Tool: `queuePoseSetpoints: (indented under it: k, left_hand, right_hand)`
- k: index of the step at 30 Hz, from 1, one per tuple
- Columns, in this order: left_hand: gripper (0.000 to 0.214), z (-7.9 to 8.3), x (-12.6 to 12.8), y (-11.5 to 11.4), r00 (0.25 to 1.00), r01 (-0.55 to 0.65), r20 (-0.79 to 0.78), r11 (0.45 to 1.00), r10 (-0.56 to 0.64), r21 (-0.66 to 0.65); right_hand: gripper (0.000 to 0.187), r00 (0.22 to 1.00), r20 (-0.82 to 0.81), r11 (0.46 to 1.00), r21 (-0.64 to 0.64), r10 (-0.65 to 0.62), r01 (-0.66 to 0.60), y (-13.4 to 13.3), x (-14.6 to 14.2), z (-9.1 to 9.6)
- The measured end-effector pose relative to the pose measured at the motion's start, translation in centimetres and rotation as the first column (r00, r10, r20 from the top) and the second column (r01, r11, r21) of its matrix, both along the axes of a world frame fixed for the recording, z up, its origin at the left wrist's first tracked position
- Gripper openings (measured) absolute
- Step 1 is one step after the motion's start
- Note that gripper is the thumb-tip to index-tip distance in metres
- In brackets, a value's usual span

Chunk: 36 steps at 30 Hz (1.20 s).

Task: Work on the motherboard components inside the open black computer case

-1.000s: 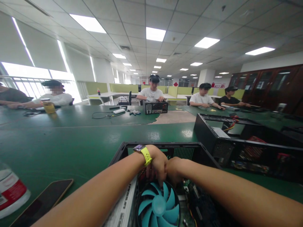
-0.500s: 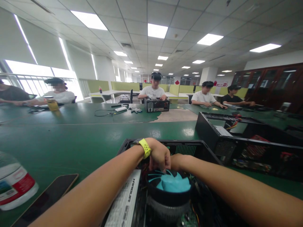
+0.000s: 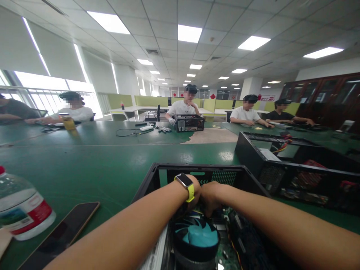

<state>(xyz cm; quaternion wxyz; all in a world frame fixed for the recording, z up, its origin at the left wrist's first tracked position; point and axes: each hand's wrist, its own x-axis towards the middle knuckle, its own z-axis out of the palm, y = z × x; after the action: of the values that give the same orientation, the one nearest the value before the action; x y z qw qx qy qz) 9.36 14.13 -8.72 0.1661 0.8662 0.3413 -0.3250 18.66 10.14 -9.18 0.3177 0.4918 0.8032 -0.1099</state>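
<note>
Both hands reach down into the open computer case (image 3: 168, 170), the left hand (image 3: 194, 195) (a yellow-strapped watch (image 3: 186, 183) on its wrist) and the right hand (image 3: 210, 197) meeting knuckle to knuckle, with their fingers curled downward out of sight, so I cannot tell whether they pinch anything. Just below and nearer than the fingertips sits the blue cooler fan (image 3: 197, 236), its round face turned upward and tilted slightly toward the camera, axis roughly vertical. Well left of the fingers on the green table (image 3: 84, 165) lie a phone (image 3: 62, 234) and a water bottle (image 3: 19, 206); a second open case (image 3: 284, 168) stands to their right.
</note>
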Motion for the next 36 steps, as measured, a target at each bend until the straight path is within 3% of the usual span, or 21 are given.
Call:
queuePoseSetpoints:
  k: [3,5,11,14,17,23,27,32,36]
  left_hand:
    - [0.039,-0.2,0.7,0.0,0.994,0.002,-0.107,1.0,-0.004,-0.014]
    - [0.039,-0.2,0.9,0.1,0.992,-0.004,-0.129,1.0,0.002,-0.015]
    - [0.032,0.7,0.6,-0.2,0.968,-0.126,-0.232,0.985,0.096,-0.118]
    - [0.021,1.4,0.3,-1.0,0.954,-0.222,-0.26,0.935,0.15,-0.277]
    - [0.018,1.9,0.2,-1.6,0.945,-0.286,-0.258,0.895,0.203,-0.342]
    - [0.026,1.6,0.1,-0.9,0.939,-0.297,-0.253,0.923,0.235,-0.244]
    - [0.027,1.4,-0.1,-0.3,0.953,-0.258,-0.202,0.954,0.226,-0.152]
    - [0.034,1.6,0.1,-0.2,0.984,-0.146,-0.103,0.989,0.143,-0.024]
    - [0.031,1.7,-0.1,-0.4,0.988,-0.118,-0.106,0.992,0.111,-0.054]
  right_hand:
    - [0.068,0.999,-0.011,0.995,0.088,0.043,-0.042,-0.1,-0.1,-0.1]
    - [0.075,0.999,-0.01,0.992,0.117,0.042,-0.04,-0.2,-0.1,0.1]
    - [0.062,1.0,-0.007,0.994,0.111,0.022,-0.021,-0.5,-0.1,0.8]
    - [0.055,0.999,-0.049,0.996,0.086,0.002,0.002,-0.3,0.4,1.0]
    - [0.046,0.996,-0.092,0.997,0.072,-0.01,0.017,0.2,0.8,1.0]
    - [0.041,0.998,-0.047,0.999,-0.009,-0.031,0.03,0.7,1.4,1.8]
    - [0.03,0.994,-0.106,0.996,-0.09,0.009,-0.018,0.4,1.8,2.8]
    - [0.031,0.982,-0.187,0.994,-0.094,0.035,-0.054,-0.2,1.6,3.4]
    - [0.029,0.983,-0.184,0.999,-0.02,0.025,-0.029,-0.4,1.2,3.4]
